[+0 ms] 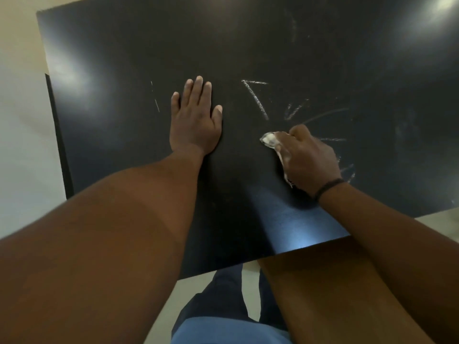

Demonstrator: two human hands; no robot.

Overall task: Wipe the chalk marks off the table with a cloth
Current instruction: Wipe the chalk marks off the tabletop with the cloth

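Observation:
A black table (139,50) fills most of the view. White chalk marks (257,99) form an angled stroke just beyond my right hand, with fainter smeared arcs (327,112) and streaks to its right. Two short chalk dashes (156,105) lie left of my left hand. My right hand (310,157) grips a small white cloth (270,140) and presses it onto the tabletop; the cloth sticks out past my knuckles to the left. My left hand (196,120) rests flat on the table, fingers straight.
The table's near edge (273,254) runs diagonally just in front of my body, and its left edge (57,135) drops beside a pale floor. Bright light reflections glare on the tabletop at left and far right.

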